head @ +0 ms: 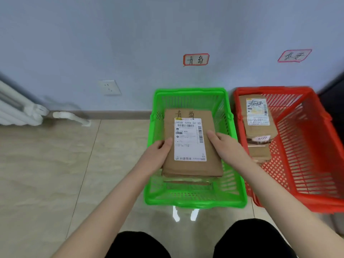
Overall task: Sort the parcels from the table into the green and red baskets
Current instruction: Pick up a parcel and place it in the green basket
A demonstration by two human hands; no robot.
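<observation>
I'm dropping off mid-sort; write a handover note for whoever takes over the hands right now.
Left hand and right hand: both grip the brown parcel by its sides, thumbs on top, within the green basket rim.
Another parcel seems to lie beneath it. Red basket holds a stack of parcels.
Done: those in the baskets.
Left: release this one, then fetch more; the table is out of view, so the remaining count is unknown.

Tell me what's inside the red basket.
Brown parcels lie stacked in the red basket, the top one bearing a white label. How many lie underneath is hidden by the upper ones.
</observation>
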